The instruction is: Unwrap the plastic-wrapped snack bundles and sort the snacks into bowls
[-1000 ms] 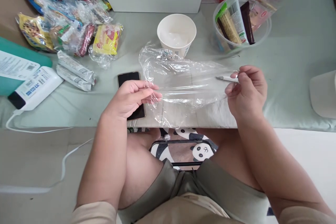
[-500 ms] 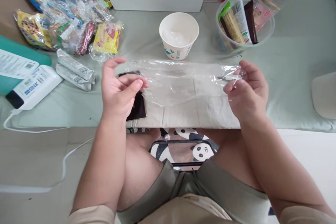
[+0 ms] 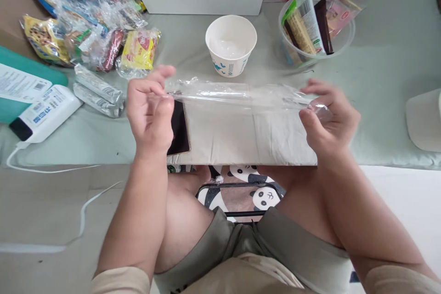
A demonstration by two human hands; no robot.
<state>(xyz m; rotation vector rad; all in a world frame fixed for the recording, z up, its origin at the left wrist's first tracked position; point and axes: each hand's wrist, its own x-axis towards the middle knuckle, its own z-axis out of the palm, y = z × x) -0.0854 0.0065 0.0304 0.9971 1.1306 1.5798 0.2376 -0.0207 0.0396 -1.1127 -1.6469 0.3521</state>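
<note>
Head view: clear plastic film point(image 3: 220, 93) spans from left fingers point(image 3: 149, 86) to right fingers point(image 3: 325, 91).

Film point(image 3: 220, 93): glossy plast.; cup point(image 3: 230, 67): smooth, matt ppr.

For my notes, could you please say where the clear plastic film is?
In the head view's upper middle, the clear plastic film stretches between the left hand and right hand, nearer the person than the white cup.

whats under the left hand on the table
A dark phone lies there on the tablecloth, its right side showing past the left hand. The hand covers its left side and anything else beneath, so I can't tell more.
</note>
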